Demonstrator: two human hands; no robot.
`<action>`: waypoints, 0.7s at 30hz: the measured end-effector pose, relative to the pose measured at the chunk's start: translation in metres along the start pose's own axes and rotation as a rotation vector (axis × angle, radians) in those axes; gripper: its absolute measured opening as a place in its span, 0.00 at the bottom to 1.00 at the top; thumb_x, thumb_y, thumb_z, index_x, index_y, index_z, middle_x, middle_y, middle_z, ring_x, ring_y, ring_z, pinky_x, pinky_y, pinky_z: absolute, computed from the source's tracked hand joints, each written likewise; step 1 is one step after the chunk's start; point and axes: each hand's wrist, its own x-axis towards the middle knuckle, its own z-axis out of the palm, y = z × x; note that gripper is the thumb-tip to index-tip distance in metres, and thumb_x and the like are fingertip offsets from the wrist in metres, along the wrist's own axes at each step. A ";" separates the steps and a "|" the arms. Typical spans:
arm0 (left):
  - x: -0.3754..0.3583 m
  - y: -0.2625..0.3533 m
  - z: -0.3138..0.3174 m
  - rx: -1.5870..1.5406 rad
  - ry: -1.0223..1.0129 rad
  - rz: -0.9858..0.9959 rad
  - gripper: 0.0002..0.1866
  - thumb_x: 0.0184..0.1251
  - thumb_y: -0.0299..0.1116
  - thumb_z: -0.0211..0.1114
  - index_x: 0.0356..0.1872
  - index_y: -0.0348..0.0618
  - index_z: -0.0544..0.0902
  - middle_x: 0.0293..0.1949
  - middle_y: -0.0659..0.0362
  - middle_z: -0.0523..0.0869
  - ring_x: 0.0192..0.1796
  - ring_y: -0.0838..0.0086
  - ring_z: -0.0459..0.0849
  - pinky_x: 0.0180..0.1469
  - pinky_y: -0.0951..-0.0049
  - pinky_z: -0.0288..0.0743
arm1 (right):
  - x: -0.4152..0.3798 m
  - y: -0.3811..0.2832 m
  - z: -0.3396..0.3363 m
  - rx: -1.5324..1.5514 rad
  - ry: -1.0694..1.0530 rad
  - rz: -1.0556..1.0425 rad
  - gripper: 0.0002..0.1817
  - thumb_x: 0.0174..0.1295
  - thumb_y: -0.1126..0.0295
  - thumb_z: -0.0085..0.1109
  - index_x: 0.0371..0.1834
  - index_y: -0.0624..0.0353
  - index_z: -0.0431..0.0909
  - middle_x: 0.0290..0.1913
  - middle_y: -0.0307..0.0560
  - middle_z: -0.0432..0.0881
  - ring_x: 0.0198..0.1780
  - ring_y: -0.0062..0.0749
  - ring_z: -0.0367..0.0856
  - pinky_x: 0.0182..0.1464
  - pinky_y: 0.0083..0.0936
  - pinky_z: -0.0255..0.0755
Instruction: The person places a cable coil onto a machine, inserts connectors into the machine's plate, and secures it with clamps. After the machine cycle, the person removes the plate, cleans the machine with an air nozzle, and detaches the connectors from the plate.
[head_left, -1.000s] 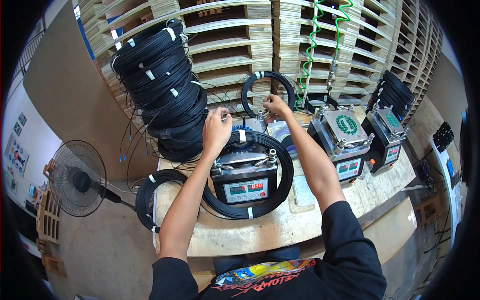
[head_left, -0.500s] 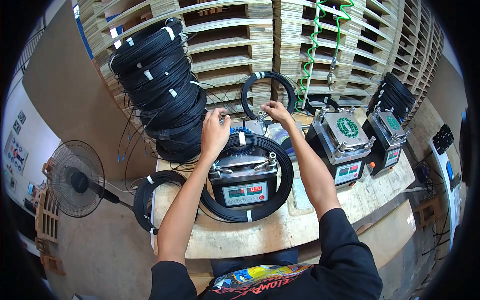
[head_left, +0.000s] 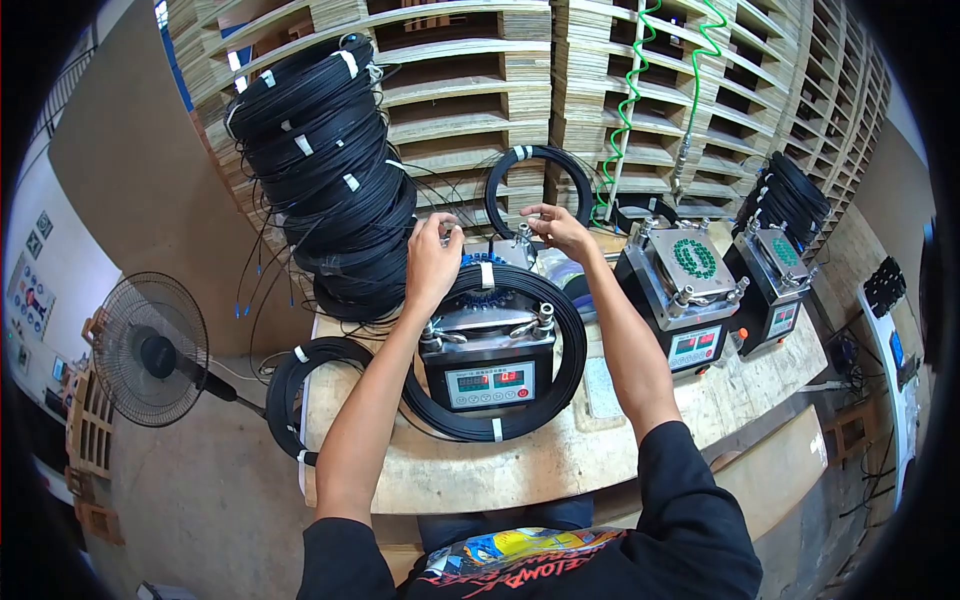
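Observation:
My left hand [head_left: 434, 258] is curled at the back left corner of the nearest polishing machine [head_left: 488, 352]. Its thumb and fingers close around a small metal knob, mostly hidden by the hand. My right hand [head_left: 562, 230] hovers just right of the back right clamp post [head_left: 524, 233], thumb and index finger apart with nothing visible between them. Blue connectors [head_left: 484, 259] line the back of the machine's top plate. A black cable coil [head_left: 572, 372], tied with white tape, rings the machine; its front part hangs below the lit display.
A tall stack of black cable coils [head_left: 335, 190] stands left; another coil [head_left: 290, 410] hangs over the table's left edge. Two more machines [head_left: 690, 270] are at right. Behind are wooden pallets [head_left: 450, 90] and green air hoses [head_left: 697, 85]. A fan [head_left: 152, 350] stands left.
My right hand's fingers have spread from a closer pinch and stay beside the back right post. My left hand has hardly moved. The display digits differ, and the view has shifted slightly.

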 end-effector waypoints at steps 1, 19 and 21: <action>0.000 0.002 -0.001 -0.036 0.010 0.003 0.13 0.73 0.35 0.64 0.52 0.38 0.84 0.46 0.46 0.84 0.47 0.55 0.87 0.52 0.57 0.80 | 0.001 0.000 0.000 -0.001 -0.001 -0.001 0.17 0.73 0.66 0.66 0.63 0.50 0.80 0.28 0.27 0.74 0.29 0.13 0.69 0.28 0.16 0.63; 0.067 -0.068 -0.012 -0.051 -0.055 -0.148 0.16 0.68 0.38 0.68 0.52 0.41 0.89 0.44 0.55 0.91 0.45 0.69 0.87 0.48 0.68 0.79 | -0.150 -0.038 0.130 -0.792 0.705 -0.277 0.22 0.79 0.54 0.51 0.68 0.53 0.75 0.53 0.60 0.81 0.52 0.59 0.82 0.54 0.49 0.75; 0.081 -0.087 -0.003 -0.170 -0.320 -0.177 0.19 0.63 0.43 0.73 0.52 0.46 0.90 0.43 0.53 0.92 0.45 0.65 0.90 0.46 0.65 0.81 | -0.149 -0.042 0.134 -0.772 0.784 -0.374 0.21 0.78 0.57 0.53 0.67 0.54 0.75 0.52 0.58 0.82 0.51 0.57 0.82 0.52 0.49 0.74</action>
